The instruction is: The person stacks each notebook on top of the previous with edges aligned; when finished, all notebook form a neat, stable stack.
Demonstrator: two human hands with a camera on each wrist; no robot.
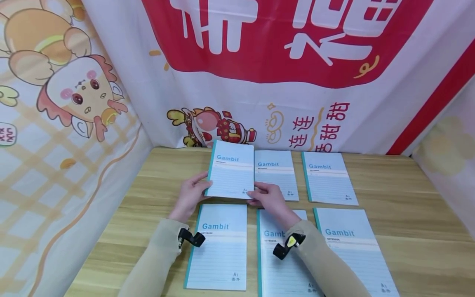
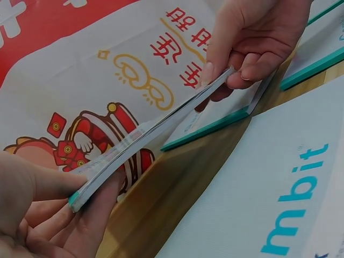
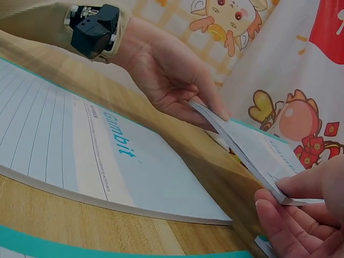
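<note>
Both hands hold one light-blue Gambit notebook [image 1: 231,169] by its two near corners, raised off the table at the back left. My left hand [image 1: 189,194] pinches the corner on the teal spine side, thumb on top and fingers beneath. At the opposite corner my right hand [image 1: 270,198] pinches the page edge the same way. In the left wrist view the notebook [image 2: 145,134] shows edge-on between the left hand [image 2: 54,215] and the right hand [image 2: 258,43]. The right wrist view also has the notebook [image 3: 258,145] between both sets of fingers.
Two more notebooks lie in the back row, one [image 1: 278,173] just right of the held one, another [image 1: 328,177] farther right. In front lie three: left [image 1: 219,251], middle [image 1: 274,264], partly under the right forearm, and right [image 1: 356,247]. A printed cloth [image 1: 230,95] hangs behind the wooden table [image 1: 419,222].
</note>
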